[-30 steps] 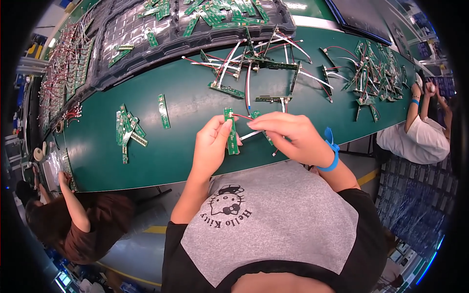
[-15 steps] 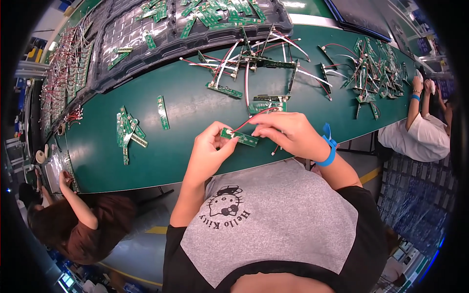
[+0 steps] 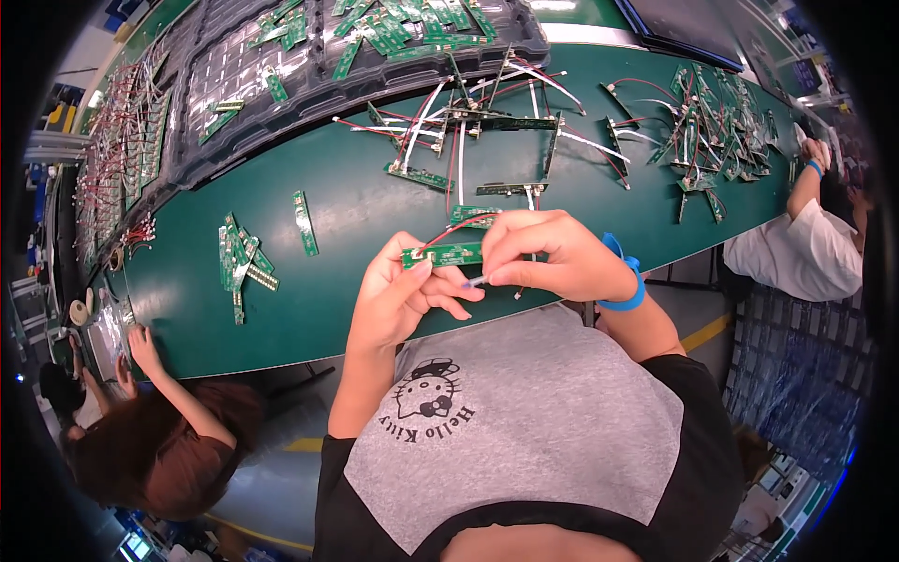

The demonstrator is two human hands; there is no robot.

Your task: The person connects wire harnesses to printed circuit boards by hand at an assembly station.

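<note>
My left hand (image 3: pixel 389 295) pinches the left end of a narrow green circuit board (image 3: pixel 454 254) between thumb and fingers, just above the table's near edge. A thin red wire (image 3: pixel 451 228) arches from the board's left end toward my right hand (image 3: pixel 552 258). My right fingers are closed at the board's right end, pinching a pale, thin cable end (image 3: pixel 476 281) beside my left fingertips; its tip is partly hidden. A small white connector (image 3: pixel 518 293) hangs below my right hand. Just beyond my hands, another green board (image 3: pixel 473 214) lies on the table.
Wired boards (image 3: pixel 506 122) stand and lie ahead, with a denser heap (image 3: pixel 716 131) to the right. Loose boards (image 3: pixel 245 253) lie left. A black tray (image 3: pixel 309 108) at the back bears more boards. Co-workers sit at left (image 3: pixel 187 440) and right (image 3: pixel 787 248).
The board has tilted level and shifted slightly left with my left hand. My right fingers have come down to the pale cable end, and my left fingers have spread beneath the board.
</note>
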